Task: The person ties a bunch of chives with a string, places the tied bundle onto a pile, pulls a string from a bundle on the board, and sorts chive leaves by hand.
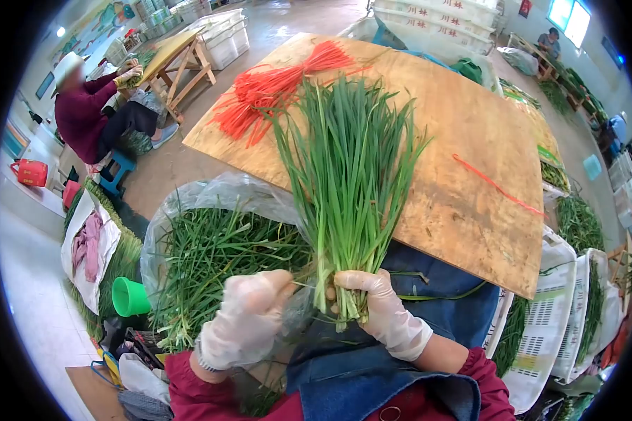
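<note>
My right hand (386,312), in a thin whitish glove, is wrapped round the pale stem ends of a thick bunch of garlic chives (354,168). The green leaves fan out away from me over a wooden board (470,210). Just left of the stems is my left hand (249,316), gloved too, its fingers curled together. A thin pale strand shows by its fingertips, but what it pinches is too small to make out. Below and beyond that hand, a clear plastic bag (168,210) holds loose green leaves (225,245).
Red ties (260,95) lie heaped on the board's far left; a single red tie (495,184) lies on its right. White crates (541,323) with chives stand at right, a green cup (130,297) at left. A person (91,105) sits at another table (168,52).
</note>
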A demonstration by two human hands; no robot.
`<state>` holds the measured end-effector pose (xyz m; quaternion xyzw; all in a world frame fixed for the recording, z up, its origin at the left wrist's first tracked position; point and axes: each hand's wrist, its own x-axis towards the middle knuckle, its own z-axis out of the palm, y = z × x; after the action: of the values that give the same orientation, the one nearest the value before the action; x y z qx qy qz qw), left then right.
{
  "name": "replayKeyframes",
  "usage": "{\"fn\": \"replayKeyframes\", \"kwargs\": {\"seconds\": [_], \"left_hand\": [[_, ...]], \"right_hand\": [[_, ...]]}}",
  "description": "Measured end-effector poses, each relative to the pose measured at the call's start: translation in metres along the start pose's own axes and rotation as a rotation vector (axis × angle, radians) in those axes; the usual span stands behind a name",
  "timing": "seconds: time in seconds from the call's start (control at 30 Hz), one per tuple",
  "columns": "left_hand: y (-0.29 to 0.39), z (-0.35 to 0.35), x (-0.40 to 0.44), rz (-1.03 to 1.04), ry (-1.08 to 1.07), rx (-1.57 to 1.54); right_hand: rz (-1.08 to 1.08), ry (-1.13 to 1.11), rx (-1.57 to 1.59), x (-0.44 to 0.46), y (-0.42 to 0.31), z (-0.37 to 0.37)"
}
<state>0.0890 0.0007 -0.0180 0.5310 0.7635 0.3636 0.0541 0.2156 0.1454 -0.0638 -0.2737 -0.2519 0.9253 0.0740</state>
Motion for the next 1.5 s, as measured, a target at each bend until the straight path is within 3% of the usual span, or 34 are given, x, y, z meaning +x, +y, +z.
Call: {"fn": "replayKeyframes", "kwargs": {"seconds": [0.17, 0.3, 0.4, 0.5, 0.6, 0.67, 0.7, 0.8, 0.83, 0.9, 0.93, 1.07, 1.13, 1.23, 1.37, 1.5], "left_hand": [[-0.01, -0.041, -0.019, -0.216, -0.089, 0.006], [-0.002, -0.034, -0.024, -0.133, 0.012, -0.02], [0.002, -0.045, -0.031, -0.231, 0.128, -0.08], [0.007, -0.058, -0.036, -0.133, 0.093, 0.013], [0.002, -0.066, -0.065, -0.446, 0.388, -0.015], [-0.012, -0.094, -0.069, -0.528, 0.328, -0.212], [-0.023, -0.104, -0.073, -0.694, 0.341, -0.11], [-0.081, -0.108, -0.084, -0.417, 0.123, 1.137], [-0.082, -0.095, -0.072, -0.443, 0.174, 1.125], [-0.08, -0.066, -0.053, -0.354, 0.233, 0.707], [-0.066, -0.049, -0.032, -0.403, 0.247, 0.404], [-0.052, 0.003, 0.047, -0.509, 0.042, -0.245], [-0.077, 0.025, 0.072, -0.578, -0.182, -0.426], [-0.086, 0.037, 0.09, -0.668, -0.316, -0.651], [-0.052, 0.024, 0.09, -0.624, -0.342, -1.026], [-0.039, 0.031, 0.08, -0.721, -0.446, -1.041]], "right_hand": [[0.004, -0.019, 0.018, 0.003, 0.005, -0.003], [-0.027, -0.037, 0.073, 0.008, 0.014, -0.007], [-0.056, -0.051, 0.097, 0.007, 0.012, -0.008], [-0.046, -0.076, 0.091, 0.007, 0.011, -0.005], [-0.041, -0.111, 0.081, 0.004, 0.01, -0.01], [-0.023, -0.156, 0.106, 0.008, 0.011, -0.015], [-0.025, -0.157, 0.119, 0.009, 0.011, -0.017], [-0.033, -0.151, 0.147, 0.009, 0.015, -0.018], [-0.046, -0.141, 0.152, 0.008, 0.014, -0.015], [-0.06, -0.161, 0.154, 0.006, 0.012, -0.014], [-0.056, -0.148, 0.131, 0.006, 0.013, -0.016], [-0.083, -0.107, 0.064, 0.005, 0.013, -0.012], [-0.122, -0.092, 0.073, 0.005, 0.013, -0.008], [0.026, -0.043, 0.062, -0.002, 0.013, 0.0], [0.083, -0.106, -0.02, -0.001, 0.047, 0.005], [0.136, -0.213, -0.048, 0.002, 0.078, 0.007]]}}
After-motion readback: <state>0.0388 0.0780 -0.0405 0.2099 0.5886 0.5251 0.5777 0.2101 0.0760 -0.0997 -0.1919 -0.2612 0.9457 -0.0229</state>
